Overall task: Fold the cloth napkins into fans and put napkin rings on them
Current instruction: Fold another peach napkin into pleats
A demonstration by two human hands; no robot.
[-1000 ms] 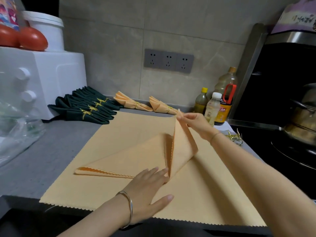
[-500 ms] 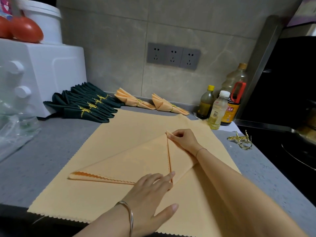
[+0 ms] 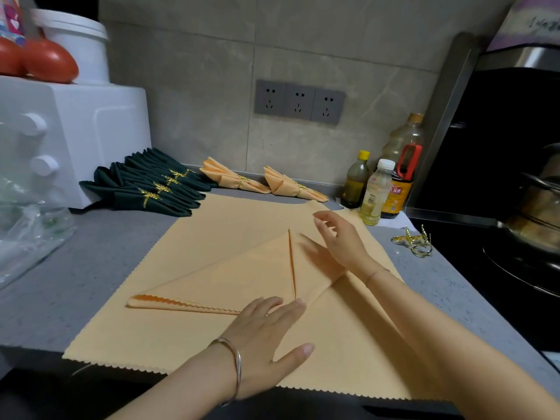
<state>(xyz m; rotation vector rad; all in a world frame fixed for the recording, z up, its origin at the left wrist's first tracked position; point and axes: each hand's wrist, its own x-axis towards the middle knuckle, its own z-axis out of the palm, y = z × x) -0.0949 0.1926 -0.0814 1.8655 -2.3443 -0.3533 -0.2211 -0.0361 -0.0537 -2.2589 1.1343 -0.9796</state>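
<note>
A large peach cloth (image 3: 145,325) lies spread on the grey counter. On it rests a peach napkin (image 3: 236,274) folded into a triangle with both side flaps meeting at a centre seam. My left hand (image 3: 266,338) presses flat on the napkin's lower point, fingers apart. Just above the right flap hovers my right hand (image 3: 339,241), fingers spread, holding nothing. Two peach fan napkins (image 3: 266,183) with gold rings lie by the wall. Several dark green ringed fans (image 3: 148,186) lie to their left. Loose gold napkin rings (image 3: 415,242) sit at the right.
A white appliance (image 3: 72,137) stands at the left with a plastic bag (image 3: 27,234) before it. Three bottles (image 3: 381,183) stand at the back right. A black stove with a pot (image 3: 533,219) is at the far right. The counter's front edge runs below the cloth.
My right hand laid the right flap down onto the napkin, let go of its corner and lifted with fingers spread. My left hand kept pressing the lower point.
</note>
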